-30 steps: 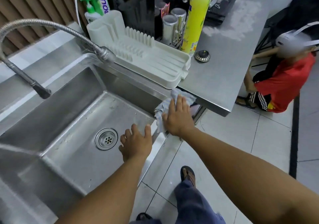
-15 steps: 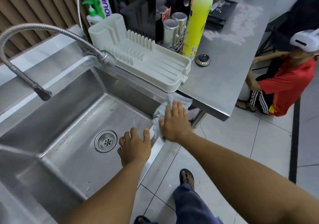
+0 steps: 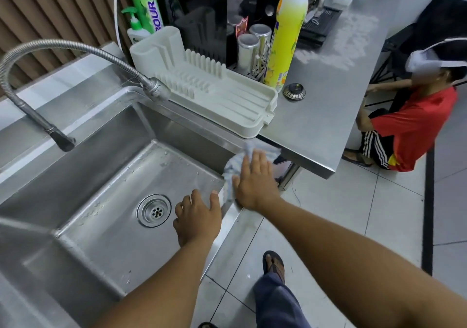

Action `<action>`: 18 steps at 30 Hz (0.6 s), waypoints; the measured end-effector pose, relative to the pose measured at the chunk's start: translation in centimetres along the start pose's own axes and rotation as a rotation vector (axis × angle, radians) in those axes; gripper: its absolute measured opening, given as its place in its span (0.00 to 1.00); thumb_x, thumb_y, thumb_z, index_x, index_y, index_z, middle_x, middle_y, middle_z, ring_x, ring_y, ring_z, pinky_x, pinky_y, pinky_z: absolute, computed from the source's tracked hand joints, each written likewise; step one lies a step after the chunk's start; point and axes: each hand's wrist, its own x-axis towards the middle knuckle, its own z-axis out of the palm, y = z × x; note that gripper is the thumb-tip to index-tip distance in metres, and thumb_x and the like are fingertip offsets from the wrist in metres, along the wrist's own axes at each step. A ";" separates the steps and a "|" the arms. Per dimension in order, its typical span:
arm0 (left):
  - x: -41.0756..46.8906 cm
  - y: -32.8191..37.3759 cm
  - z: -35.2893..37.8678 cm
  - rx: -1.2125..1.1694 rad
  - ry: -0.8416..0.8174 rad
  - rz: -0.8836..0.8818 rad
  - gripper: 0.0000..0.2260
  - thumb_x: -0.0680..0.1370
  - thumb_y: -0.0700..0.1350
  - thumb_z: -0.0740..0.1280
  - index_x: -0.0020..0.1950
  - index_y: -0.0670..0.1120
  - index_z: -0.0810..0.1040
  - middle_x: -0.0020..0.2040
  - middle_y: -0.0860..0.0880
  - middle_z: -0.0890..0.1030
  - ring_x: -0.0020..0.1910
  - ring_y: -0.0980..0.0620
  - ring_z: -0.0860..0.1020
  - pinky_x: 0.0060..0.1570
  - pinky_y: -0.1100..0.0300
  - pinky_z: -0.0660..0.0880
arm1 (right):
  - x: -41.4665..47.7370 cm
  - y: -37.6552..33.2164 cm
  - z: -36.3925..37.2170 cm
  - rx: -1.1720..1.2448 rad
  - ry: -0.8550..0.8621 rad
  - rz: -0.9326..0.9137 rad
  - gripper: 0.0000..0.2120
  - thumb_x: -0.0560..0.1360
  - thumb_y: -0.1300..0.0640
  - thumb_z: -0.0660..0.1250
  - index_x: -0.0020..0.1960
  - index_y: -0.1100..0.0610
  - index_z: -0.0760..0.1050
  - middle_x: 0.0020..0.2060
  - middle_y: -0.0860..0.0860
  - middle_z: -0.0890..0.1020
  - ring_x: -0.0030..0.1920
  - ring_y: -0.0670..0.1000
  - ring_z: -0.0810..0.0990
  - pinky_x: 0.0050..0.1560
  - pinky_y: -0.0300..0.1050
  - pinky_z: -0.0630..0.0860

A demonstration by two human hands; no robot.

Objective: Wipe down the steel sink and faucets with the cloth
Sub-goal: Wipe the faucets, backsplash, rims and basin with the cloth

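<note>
the right hand [image 3: 255,183] lies flat on the cloth [image 3: 269,150], fingers straight and together, pressing it down rather than gripping it. the cloth, pale with faint stripes, is bunched over the near right corner of the steel sink [image 3: 101,181], draped across the rim where it meets the edge of the steel counter [image 3: 328,125]. part of it hangs down inside the basin wall.

the left hand [image 3: 198,219] holds nothing. its fingers are loosely spread and the thumb is out, just inside the front rim over the basin floor (whether it touches the steel i cannot tell). the two hands are just beside each other, and the thumb tip is close to the cloth's lower edge.

the drain [image 3: 153,210] sits near the left hand, with bare basin floor beyond it, speckled with droplets. the flexible faucet [image 3: 75,49] arches over the far left side, its nozzle well apart from both hands.

a white dish rack [image 3: 227,100] stands on the far right rim, its corner overhanging just above the cloth. behind it are steel cups [image 3: 249,49] and a yellow bottle [image 3: 288,32], and a sink strainer plug [image 3: 294,91] lies near the bottle. on the tiled floor [image 3: 353,214], a seated person in a red shirt [image 3: 414,125] is past the counter's end.
</note>
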 end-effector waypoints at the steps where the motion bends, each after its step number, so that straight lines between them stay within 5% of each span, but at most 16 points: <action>1: 0.0 0.0 0.0 0.001 0.000 -0.001 0.29 0.80 0.63 0.51 0.76 0.48 0.64 0.74 0.46 0.68 0.74 0.43 0.61 0.66 0.42 0.65 | -1.4 -1.1 0.6 0.008 -0.006 -0.051 0.36 0.81 0.41 0.36 0.81 0.62 0.40 0.79 0.63 0.40 0.80 0.63 0.37 0.78 0.57 0.37; 6: 0.0 0.1 -0.1 -0.005 -0.003 0.007 0.27 0.81 0.61 0.51 0.75 0.48 0.65 0.74 0.47 0.68 0.73 0.44 0.61 0.66 0.43 0.65 | -2.2 0.5 0.6 0.018 -0.009 -0.250 0.44 0.72 0.35 0.29 0.82 0.57 0.44 0.81 0.59 0.48 0.81 0.58 0.43 0.78 0.53 0.39; 12: -0.1 -0.2 -0.1 0.002 -0.003 0.019 0.28 0.81 0.63 0.50 0.76 0.48 0.64 0.74 0.47 0.68 0.74 0.43 0.61 0.66 0.42 0.66 | 2.0 3.7 -1.3 0.081 0.023 0.080 0.33 0.84 0.43 0.45 0.81 0.59 0.38 0.80 0.61 0.39 0.80 0.61 0.36 0.78 0.57 0.37; 18: -0.1 0.2 -0.1 0.003 -0.008 -0.009 0.27 0.81 0.61 0.50 0.76 0.49 0.64 0.75 0.48 0.68 0.74 0.44 0.61 0.67 0.43 0.64 | -2.5 0.8 0.8 -0.002 0.012 -0.381 0.42 0.77 0.34 0.32 0.82 0.57 0.51 0.81 0.59 0.52 0.81 0.59 0.48 0.78 0.53 0.37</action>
